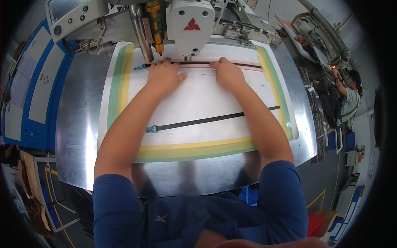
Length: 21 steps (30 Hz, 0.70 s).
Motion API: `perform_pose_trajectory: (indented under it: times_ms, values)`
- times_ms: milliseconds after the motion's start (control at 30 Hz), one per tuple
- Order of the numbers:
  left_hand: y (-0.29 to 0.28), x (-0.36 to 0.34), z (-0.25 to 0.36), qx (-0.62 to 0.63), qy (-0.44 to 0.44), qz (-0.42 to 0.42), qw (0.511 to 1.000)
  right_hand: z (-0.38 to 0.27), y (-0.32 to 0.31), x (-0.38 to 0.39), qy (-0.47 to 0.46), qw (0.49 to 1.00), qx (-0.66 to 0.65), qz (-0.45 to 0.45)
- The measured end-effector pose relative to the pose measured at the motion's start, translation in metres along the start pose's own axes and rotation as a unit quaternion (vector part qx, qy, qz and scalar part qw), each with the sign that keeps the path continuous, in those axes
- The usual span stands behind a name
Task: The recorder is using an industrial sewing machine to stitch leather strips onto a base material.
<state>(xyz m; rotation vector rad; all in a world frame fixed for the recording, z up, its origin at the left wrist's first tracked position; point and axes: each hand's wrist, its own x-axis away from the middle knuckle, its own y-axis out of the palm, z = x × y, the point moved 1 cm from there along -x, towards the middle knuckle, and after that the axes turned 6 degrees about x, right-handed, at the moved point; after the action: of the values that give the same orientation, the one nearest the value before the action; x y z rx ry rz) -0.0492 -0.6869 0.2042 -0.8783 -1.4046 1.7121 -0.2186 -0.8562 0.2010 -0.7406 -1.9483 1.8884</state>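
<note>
My left hand (164, 76) and my right hand (227, 73) lie flat, fingers pressed down on a pale pink strip with a black zipper (244, 65) at the far edge of a white template board (198, 101). The strip runs under the white sewing machine head (190, 25) and its needle. A second black zipper (206, 121) with a blue-grey slider at its left end lies loose across the middle of the board, between my forearms. The board has yellow and green tape borders.
The board sits on a shiny steel machine table (78, 136). A grey control panel (72, 14) stands at the far left, blue cabinets (29, 91) to the left. Another person (349, 93) works at a station on the right.
</note>
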Motion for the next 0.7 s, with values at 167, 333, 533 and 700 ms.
perform_pose_trajectory:
  times_ms: [167, 333, 533, 700]
  values:
    - [0.005, -0.002, 0.005, 0.034, 0.021, 0.009, 0.999, -0.011, 0.0, -0.001, -0.013, 1.0, -0.001, -0.004]
    - [-0.006, 0.0, 0.01, -0.016, 0.011, -0.004, 1.0, -0.026, 0.0, -0.001, -0.022, 1.0, -0.006, -0.005]
    - [0.009, -0.01, -0.005, 0.015, 0.039, -0.006, 0.999, -0.019, -0.003, -0.001, -0.039, 0.999, -0.011, -0.012]
    - [0.006, 0.0, -0.01, 0.032, 0.037, 0.03, 0.998, 0.009, -0.005, 0.004, -0.023, 1.0, -0.014, -0.001]
